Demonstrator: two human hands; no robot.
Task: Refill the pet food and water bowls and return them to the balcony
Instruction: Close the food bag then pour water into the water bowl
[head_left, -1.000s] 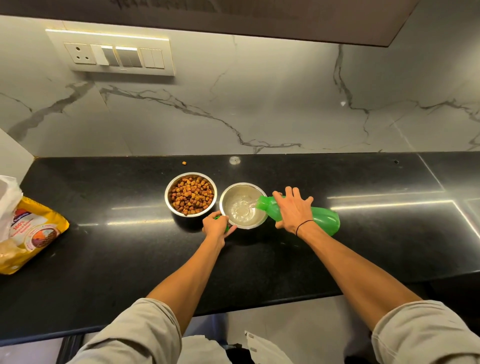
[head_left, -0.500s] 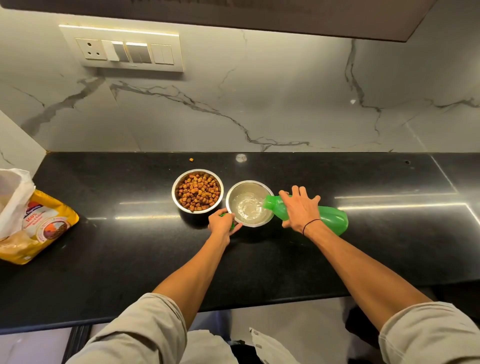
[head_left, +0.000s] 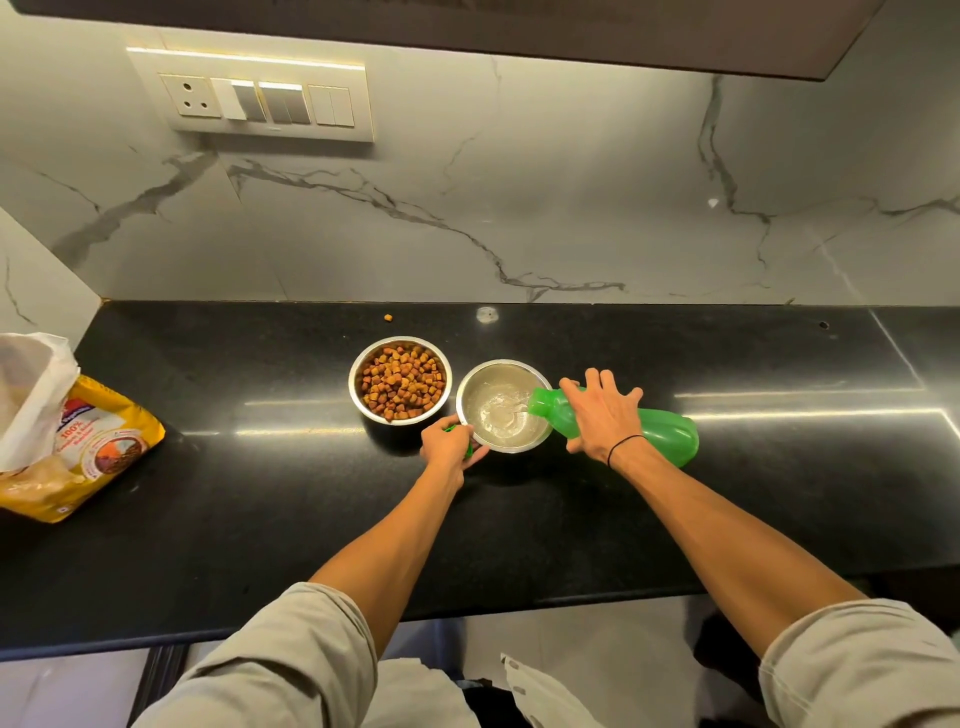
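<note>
Two steel bowls stand side by side on the black counter (head_left: 260, 519). The left bowl (head_left: 358, 402) is full of brown kibble. The right bowl (head_left: 470, 379) holds water that ripples under a thin stream. My right hand (head_left: 600, 415) grips a green bottle (head_left: 667, 434) tipped on its side, its mouth over the right bowl's rim. My left hand (head_left: 449, 447) is closed around a small green cap (head_left: 451, 429) at the near left edge of the water bowl.
An opened yellow pet food bag (head_left: 78, 447) lies at the counter's left end. One loose kibble (head_left: 388, 317) sits near the marble backsplash. A switch panel (head_left: 265, 101) is on the wall above. The counter's front edge runs across below my forearms.
Water keeps pouring from the bottle into the right bowl. Both hands hold the same positions; only my head has shifted, moving the scene slightly right and up in view.
</note>
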